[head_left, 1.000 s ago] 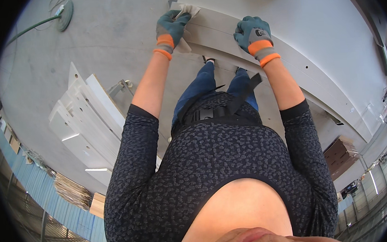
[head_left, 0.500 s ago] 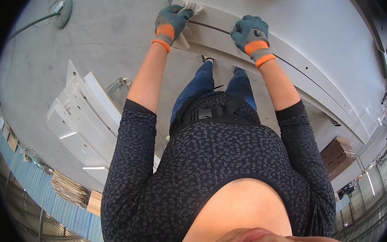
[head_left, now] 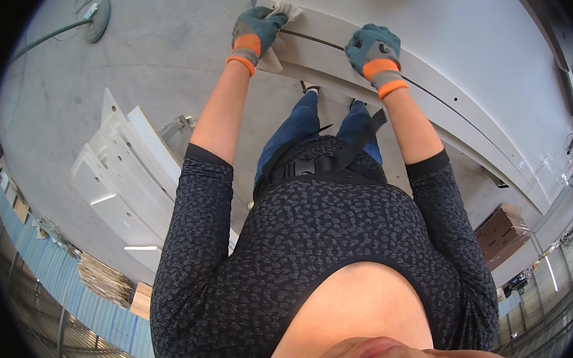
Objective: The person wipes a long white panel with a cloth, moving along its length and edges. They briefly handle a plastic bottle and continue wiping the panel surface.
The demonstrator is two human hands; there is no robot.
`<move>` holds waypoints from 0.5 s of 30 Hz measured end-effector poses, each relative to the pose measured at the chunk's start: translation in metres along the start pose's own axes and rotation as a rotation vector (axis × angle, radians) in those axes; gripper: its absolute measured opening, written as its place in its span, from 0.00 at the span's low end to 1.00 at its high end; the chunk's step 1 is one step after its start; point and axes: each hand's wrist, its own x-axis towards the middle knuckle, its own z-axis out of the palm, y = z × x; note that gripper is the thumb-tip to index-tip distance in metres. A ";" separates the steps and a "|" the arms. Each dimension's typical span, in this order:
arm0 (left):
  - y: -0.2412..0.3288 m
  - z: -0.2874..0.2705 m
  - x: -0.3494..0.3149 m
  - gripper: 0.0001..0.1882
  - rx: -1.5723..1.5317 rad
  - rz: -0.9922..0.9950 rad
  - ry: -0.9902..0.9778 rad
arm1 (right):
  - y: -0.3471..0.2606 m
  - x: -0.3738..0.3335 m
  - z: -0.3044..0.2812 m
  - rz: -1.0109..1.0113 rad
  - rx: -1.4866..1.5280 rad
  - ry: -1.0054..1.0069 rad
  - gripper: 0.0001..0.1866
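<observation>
Both hands wear teal and grey gloves with orange cuffs. My left hand (head_left: 258, 30) grips a whitish cloth (head_left: 285, 11) at the left end of a long pale panel (head_left: 328, 26). A loose part of the cloth hangs below the hand. On the panel's dark slit, farther right, rests my right hand (head_left: 373, 47), its fingers curled in. Whether those fingers hold anything is hidden from above. A second long pale strip (head_left: 442, 103) lies along the near side, with a small dark hole in it.
Several white boards (head_left: 121, 172) lean together at the lower left. A round green base (head_left: 98, 20) with a pole stands on the grey floor at the upper left. Brown boards (head_left: 503, 234) are stacked at the right. A black belt strap (head_left: 363, 139) sticks up at my waist.
The black belt strap has flipped up toward my right forearm. Both hands stay at nearly the same spots on the panel, and the cloth remains in my left hand.
</observation>
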 end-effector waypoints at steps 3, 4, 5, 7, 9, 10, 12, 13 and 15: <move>0.002 -0.002 -0.001 0.22 -0.008 -0.013 -0.005 | 0.010 -0.001 0.000 0.049 -0.020 -0.023 0.12; 0.003 -0.001 -0.002 0.22 -0.014 -0.023 -0.014 | 0.008 0.000 -0.004 0.050 -0.039 -0.044 0.12; 0.002 0.000 -0.003 0.23 -0.010 -0.025 -0.012 | 0.003 0.001 -0.009 0.052 -0.057 -0.065 0.12; 0.003 0.002 -0.003 0.23 -0.004 -0.025 0.000 | -0.002 0.003 -0.012 0.054 -0.077 -0.079 0.13; 0.004 0.001 -0.003 0.23 -0.001 -0.027 -0.010 | -0.003 0.003 -0.009 0.066 -0.083 -0.068 0.13; 0.004 0.000 -0.002 0.23 0.000 -0.027 -0.016 | -0.003 0.003 -0.010 0.060 -0.091 -0.086 0.14; 0.001 0.001 -0.002 0.22 -0.002 -0.010 0.007 | -0.001 0.001 -0.014 0.042 -0.107 -0.124 0.14; -0.001 0.002 -0.002 0.22 -0.003 -0.004 0.021 | -0.002 0.002 -0.013 0.045 -0.106 -0.112 0.15; -0.001 0.003 0.000 0.21 -0.001 -0.014 -0.005 | -0.002 0.003 -0.010 0.054 -0.101 -0.089 0.15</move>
